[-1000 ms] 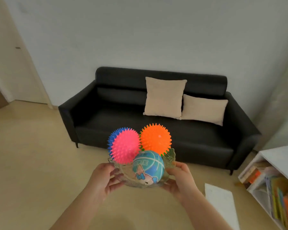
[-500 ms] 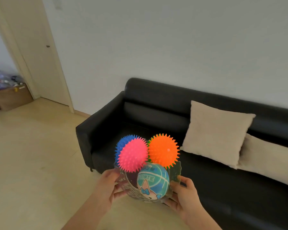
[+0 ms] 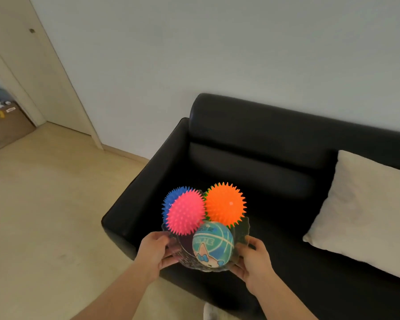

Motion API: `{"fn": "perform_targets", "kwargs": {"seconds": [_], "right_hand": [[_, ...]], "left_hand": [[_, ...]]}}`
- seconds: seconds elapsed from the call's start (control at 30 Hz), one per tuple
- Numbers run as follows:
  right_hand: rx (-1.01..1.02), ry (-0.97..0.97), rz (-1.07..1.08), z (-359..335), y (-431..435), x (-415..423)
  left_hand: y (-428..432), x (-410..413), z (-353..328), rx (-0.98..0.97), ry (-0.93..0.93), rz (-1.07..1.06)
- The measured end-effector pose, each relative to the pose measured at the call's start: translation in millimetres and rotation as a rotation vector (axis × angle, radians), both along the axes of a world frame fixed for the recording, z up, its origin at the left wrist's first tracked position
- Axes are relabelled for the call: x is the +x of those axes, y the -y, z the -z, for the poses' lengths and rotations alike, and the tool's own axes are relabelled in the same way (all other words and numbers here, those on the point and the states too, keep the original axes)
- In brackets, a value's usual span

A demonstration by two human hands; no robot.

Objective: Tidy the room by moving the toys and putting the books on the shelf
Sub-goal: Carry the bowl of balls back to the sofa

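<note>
Over the last second the view has swung left and drawn in on the black sofa (image 3: 252,162). The bookshelf that sat at the lower right of the frame is gone from sight, and a door (image 3: 44,72) and a cardboard box (image 3: 7,125) now show at the upper left. The grip has not changed: the left hand (image 3: 156,251) and right hand (image 3: 254,259) each curl round opposite sides of the clear bowl (image 3: 243,227), held low in the centre of the frame, above the sofa's left end. In the bowl sit a pink spiky ball (image 3: 185,212), a blue spiky ball (image 3: 171,198) behind it, an orange spiky ball (image 3: 224,204) and a printed teal ball (image 3: 213,244), heaped above the rim. This looks like the toys being carried to a new spot, with the books left to do. The dark seat just beyond the bowl lies bare, bounded by the armrest (image 3: 134,204) on the left and a beige cushion (image 3: 365,211) well to the right. The floor (image 3: 44,215) at the left is open.
</note>
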State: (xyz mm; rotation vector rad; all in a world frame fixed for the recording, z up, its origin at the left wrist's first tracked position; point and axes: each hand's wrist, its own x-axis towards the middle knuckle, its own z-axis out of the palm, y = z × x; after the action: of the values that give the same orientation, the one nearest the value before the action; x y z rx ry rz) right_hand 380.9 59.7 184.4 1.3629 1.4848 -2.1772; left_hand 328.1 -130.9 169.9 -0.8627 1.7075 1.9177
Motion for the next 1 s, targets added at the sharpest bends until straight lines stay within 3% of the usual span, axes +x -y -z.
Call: {"fn": "perform_targets", "kwargs": {"seconds": [0.4, 0.67, 1.0], "right_hand": [[0.018, 0.157, -0.15, 80, -47, -216], [0.141, 0.428, -0.21, 161, -50, -257], [0.138, 0.494, -0.221, 229, -38, -286]], "left_hand": [[-42, -205, 83, -0.016, 0.14, -0.103], [-44, -277, 176, -0.012, 0.252, -0.143], [-38, -307, 265, -0.047, 0.331, -0.116]]}}
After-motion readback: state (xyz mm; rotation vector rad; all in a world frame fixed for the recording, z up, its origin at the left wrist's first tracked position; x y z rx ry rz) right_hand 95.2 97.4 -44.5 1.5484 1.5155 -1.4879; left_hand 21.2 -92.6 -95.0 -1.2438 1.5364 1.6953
